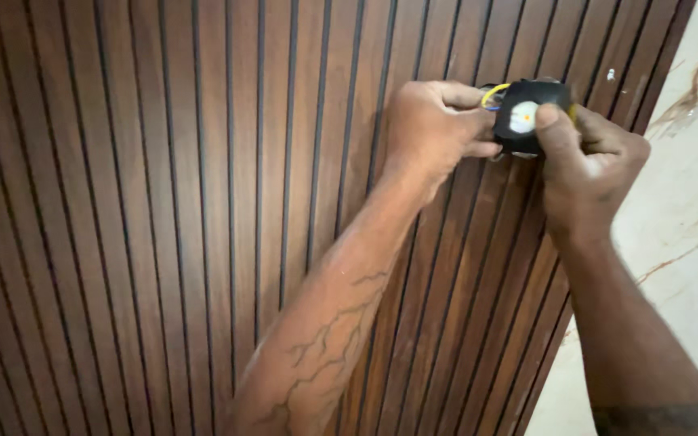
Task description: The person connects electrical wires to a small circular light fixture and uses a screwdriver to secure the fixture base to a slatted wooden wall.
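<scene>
Wall: brown slatted wood panel [163, 202], marble [688, 218] at its right edge.
Left hand [434, 121]: fingers pinching black fitting [527, 113].
Right hand [587, 161]: thumb pressing fitting; other fingers hidden.
Yellow wire [490, 94]: mostly hidden.

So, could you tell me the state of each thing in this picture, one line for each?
black fitting: held against the slatted panel, its white centre with an orange dot facing the camera.
yellow wire: bent, coming out at the fitting's left edge.
left hand: closed on the fitting's left side.
right hand: grip on the fitting's right side, thumb on its face.
wooden slatted panel: upright, intact.
marble wall: bare, veined.
</scene>
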A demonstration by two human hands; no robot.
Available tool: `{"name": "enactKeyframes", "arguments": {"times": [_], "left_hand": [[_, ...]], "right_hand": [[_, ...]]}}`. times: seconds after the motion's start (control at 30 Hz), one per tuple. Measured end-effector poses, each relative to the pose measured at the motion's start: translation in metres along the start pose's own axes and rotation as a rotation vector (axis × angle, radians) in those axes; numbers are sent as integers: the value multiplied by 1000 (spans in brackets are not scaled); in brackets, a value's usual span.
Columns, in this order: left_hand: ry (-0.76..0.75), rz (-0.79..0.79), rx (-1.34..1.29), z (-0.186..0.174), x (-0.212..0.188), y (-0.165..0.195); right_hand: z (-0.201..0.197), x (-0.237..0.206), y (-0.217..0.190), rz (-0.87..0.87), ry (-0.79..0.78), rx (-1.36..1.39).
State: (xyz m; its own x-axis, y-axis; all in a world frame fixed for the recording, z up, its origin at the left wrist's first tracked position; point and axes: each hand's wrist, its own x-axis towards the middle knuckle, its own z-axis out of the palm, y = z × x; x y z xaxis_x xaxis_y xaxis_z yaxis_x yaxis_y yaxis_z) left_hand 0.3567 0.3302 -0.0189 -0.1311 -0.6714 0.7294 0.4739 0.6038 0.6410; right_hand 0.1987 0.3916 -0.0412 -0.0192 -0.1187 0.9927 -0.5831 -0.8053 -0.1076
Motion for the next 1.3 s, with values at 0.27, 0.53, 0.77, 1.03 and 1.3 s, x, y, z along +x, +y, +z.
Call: {"name": "enactKeyframes", "arguments": {"times": [0.27,0.53,0.77,1.03,1.3], "left_hand": [[-245,157,-48,-23,-11,-8],[-111,187,342,-4,-53,-26],[-165,-146,-314,-47,-9,-59],[-228,62,-39,-78,59,-61],[-301,192,33,-62,70,-18]], "right_hand": [[2,2,0,58,17,12],[-13,-12,31,160,21,412],[37,-27,71,192,168,330],[60,-13,74,285,220,98],[45,61,23,7,-151,-215]]}}
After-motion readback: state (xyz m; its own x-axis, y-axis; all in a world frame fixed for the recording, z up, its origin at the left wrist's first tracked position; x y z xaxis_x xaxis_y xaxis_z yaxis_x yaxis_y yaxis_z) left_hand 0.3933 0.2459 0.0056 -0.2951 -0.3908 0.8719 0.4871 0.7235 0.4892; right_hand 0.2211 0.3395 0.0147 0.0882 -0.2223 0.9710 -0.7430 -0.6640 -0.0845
